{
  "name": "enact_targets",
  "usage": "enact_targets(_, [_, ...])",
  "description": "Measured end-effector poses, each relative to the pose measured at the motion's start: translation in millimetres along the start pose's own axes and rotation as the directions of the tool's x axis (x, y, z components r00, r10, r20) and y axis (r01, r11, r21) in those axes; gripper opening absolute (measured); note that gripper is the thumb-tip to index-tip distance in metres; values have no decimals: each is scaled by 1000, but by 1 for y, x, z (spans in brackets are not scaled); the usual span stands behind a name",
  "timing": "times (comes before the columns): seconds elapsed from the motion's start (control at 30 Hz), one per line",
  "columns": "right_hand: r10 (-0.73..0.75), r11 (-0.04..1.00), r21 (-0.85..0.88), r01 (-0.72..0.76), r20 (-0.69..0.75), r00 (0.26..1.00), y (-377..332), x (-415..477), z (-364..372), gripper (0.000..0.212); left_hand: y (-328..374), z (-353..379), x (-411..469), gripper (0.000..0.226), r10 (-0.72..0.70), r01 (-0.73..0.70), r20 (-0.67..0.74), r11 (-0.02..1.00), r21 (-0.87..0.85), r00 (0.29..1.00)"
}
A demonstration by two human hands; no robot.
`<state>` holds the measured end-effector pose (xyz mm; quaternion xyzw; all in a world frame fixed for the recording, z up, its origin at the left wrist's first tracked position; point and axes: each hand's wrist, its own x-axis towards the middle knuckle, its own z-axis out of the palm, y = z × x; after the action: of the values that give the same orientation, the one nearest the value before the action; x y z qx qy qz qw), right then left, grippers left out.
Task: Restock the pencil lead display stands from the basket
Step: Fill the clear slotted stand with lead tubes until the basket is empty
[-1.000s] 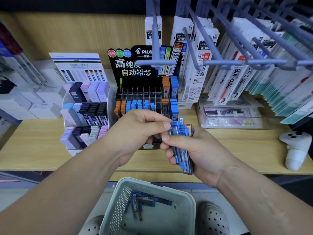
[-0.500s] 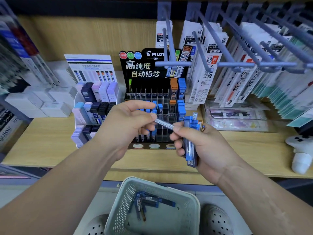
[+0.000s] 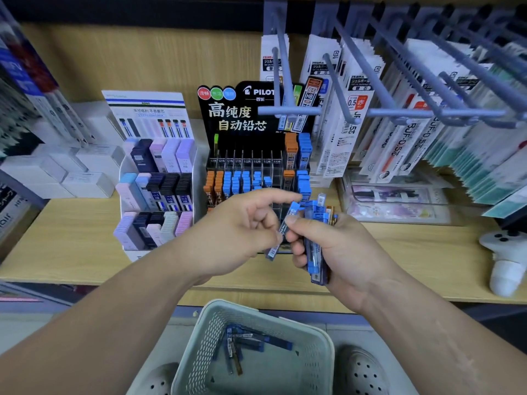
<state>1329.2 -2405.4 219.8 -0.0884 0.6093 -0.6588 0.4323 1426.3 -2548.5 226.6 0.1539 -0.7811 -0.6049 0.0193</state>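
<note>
- The right hand (image 3: 342,252) is in the middle of the frame, a bit to the right. Its fingers are curled round a bunch of lead cases (image 3: 313,252) with blue caps, standing almost upright.
- The left hand (image 3: 236,238) is just beside it, in the middle. Its finger and thumb pinch one lead case (image 3: 293,211), which is tilted. The right thumb touches this case too.
- Both hands are in front of the black stand (image 3: 245,115). Blue and orange cases sit in its middle row. Most slots in the top row look bare.
- The basket (image 3: 196,357) is at the bottom middle, below the hands. A few loose lead cases (image 3: 242,343) lie inside it.
- A white stand (image 3: 122,181) with purple, pink and dark cases is to the left of the black one.
- Both stands sit on a wooden shelf (image 3: 71,238).
- Hooks (image 3: 413,112) with hanging refill packs fill the upper right.
- A white controller (image 3: 504,252) rests on the shelf at the right edge.
</note>
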Motion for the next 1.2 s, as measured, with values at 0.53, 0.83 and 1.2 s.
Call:
enact_targets(0.53, [38,998,45,-36,-33,999,-5,2,-20,8,-14,-25,46,23,257,-283,-620,957,59,741])
enact_targets(0.83, [33,996,80,-31,-20,999,-6,6,-23,4,-22,-20,59,15,378,-189,-524,906,378,764])
enact_targets(1.2, [31,997,63,-31,8,999,-7,3,-26,6,-26,-14,72,9,500,-75,-500,757,649,707])
